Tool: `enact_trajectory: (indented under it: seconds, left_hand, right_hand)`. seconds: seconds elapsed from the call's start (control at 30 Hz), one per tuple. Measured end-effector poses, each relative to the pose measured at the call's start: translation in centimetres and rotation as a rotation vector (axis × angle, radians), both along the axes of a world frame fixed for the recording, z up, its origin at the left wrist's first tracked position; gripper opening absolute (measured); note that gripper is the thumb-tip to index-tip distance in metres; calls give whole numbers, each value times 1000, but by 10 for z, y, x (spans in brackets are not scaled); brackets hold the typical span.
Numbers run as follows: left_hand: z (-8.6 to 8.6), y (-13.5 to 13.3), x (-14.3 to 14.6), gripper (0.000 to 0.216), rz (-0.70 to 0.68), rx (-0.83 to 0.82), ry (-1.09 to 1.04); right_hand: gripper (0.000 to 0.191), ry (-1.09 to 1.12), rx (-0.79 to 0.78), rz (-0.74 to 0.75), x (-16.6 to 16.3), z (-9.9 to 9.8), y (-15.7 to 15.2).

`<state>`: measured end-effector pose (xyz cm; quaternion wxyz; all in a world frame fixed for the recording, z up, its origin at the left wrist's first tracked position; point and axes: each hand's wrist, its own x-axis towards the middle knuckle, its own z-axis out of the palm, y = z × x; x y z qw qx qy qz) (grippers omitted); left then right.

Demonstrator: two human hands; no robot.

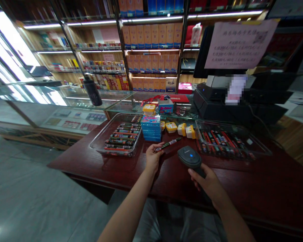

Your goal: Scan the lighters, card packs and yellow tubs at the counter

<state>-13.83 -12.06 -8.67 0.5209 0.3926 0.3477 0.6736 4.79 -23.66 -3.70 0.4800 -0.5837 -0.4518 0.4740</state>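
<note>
My left hand [153,155] is closed around one end of a slim, dark, printed pen-like stick [171,143], whose far end points right and away from me. In my right hand [207,179] is a handheld barcode scanner [189,156] with a lit blue light, its head just right of the stick. More such sticks fill a clear plastic tray [99,136] at the left and a second clear tray [264,148] at the right. Between the trays stands a stack of blue packets [151,129], a yellow-lidded tub [149,108] on top.
Several small yellow-and-white tubs [171,127] line the back of the dark red table [131,169]. Behind are an open blue box [166,107], a glass display counter [121,101] and shelves of orange boxes [151,35]. A monitor with a paper notice [238,45] stands back right.
</note>
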Motion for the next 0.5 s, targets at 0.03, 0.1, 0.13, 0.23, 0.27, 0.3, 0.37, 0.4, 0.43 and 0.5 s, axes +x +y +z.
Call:
enact_trajectory:
  seconds: [0.03,0.1,0.13,0.23,0.27,0.3,0.37,0.4,0.43,0.5]
  left_hand:
    - [0,0,0,26,-3,-3,-5]
    - [0,0,0,26,-7,-8,-14]
    - [0,0,0,27,-6,-10,-17]
    - [0,1,0,27,-1,-17,-25]
    - [0,1,0,27,3,-15,-25]
    - [0,1,0,27,8,-10,-23]
    - [1,1,0,26,19,1,-17]
    - [1,0,0,25,22,4,-15]
    - [1,0,0,25,22,5,-16]
    - [1,0,0,25,15,-1,-23]
  right_hand:
    - [44,2,-3,0,0,1,0]
    - [44,7,-10,1,0,3,0]
    - [44,8,-11,2,0,4,0]
    - [43,8,-10,7,0,5,0]
    - [43,6,-13,8,0,5,0]
    - [43,3,-17,7,-1,5,0]
    - [43,3,-24,1,-1,5,0]
    - [43,2,-22,0,-1,5,0]
    - [42,1,-19,1,-1,4,0]
    - [41,-8,-16,9,-1,3,0]
